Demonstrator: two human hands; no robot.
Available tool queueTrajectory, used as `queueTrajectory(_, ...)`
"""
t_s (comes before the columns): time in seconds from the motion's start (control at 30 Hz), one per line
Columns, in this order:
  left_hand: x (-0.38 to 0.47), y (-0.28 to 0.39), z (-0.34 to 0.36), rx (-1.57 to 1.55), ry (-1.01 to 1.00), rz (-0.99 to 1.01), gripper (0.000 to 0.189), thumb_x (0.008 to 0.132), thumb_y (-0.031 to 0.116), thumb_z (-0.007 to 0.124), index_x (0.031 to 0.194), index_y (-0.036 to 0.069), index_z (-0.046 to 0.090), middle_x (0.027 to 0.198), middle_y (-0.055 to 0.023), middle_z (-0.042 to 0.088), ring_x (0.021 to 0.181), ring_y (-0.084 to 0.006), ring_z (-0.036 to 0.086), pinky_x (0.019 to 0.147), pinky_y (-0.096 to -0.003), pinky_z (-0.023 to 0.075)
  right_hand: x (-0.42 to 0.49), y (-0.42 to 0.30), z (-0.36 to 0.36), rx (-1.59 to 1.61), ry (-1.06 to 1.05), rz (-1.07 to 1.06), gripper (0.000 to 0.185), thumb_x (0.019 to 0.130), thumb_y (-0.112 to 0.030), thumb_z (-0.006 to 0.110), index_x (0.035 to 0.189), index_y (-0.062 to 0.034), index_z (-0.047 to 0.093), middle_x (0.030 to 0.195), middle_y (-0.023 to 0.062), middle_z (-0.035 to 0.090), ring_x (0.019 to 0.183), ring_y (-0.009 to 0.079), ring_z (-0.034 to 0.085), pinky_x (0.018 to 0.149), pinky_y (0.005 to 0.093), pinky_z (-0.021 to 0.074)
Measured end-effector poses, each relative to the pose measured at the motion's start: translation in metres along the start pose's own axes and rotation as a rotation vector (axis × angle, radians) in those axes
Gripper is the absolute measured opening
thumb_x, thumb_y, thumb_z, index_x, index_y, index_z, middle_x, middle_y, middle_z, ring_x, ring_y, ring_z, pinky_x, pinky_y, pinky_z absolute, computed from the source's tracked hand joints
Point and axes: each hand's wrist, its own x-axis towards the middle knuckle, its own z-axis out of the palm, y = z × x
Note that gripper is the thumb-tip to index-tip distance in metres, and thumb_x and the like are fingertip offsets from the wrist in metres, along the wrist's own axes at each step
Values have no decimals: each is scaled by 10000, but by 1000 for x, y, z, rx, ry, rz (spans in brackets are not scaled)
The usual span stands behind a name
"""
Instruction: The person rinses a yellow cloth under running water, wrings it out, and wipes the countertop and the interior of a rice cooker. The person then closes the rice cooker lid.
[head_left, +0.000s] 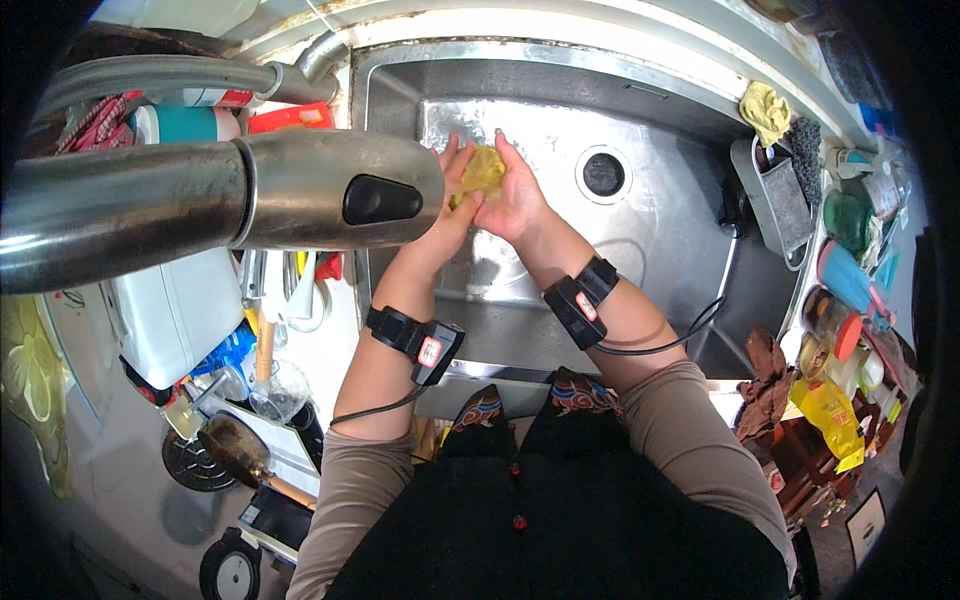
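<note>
Over the left part of the stainless steel sink (517, 255), both hands hold a roundish yellow object (484, 171) between them. Its exact kind cannot be told. My left hand (454, 206) grips it from the left, with the thumb across its lower side, while the faucet head (337, 187) hides part of that hand. On the right side, my right hand (517, 196) cups the object against its palm, fingers pointing away from me. To the right of the hands is the round drain (603, 174) in the sink floor.
The large pull-out faucet reaches in from the left, above the hands. A metal caddy (776, 199) hangs at the sink's right end, near a crumpled yellow cloth (765, 112). Jars and bottles crowd the right counter. A white container (176, 319) and utensils stand left.
</note>
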Motion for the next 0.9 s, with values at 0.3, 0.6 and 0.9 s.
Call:
queueTrajectory(0.3,-3,4,-10,96,-79,-88,642,779,210,601,1373,145,367,1474,-118,242,1381,-353,90,1067,-536,39,6,-4,-13,23,29,22,405,934,-441,336,1073,-99,502,1068,86,566,974,281,534,826,438,450)
queueTrajectory(0.6,-4,6,10,-387,-143,-65,701,760,175,536,1408,86,284,1487,-119,191,1371,-271,174,1090,-412,172,9,0,-16,142,220,-10,359,904,-437,408,892,-103,537,842,76,578,754,243,557,638,398,462)
queueTrajectory(0.9,4,16,26,-1057,304,-480,578,950,389,397,1426,123,203,1425,-82,302,1279,-240,338,1022,-394,307,6,17,-15,-710,199,-227,558,928,-524,326,1242,-87,471,1189,103,511,1107,242,467,952,380,341)
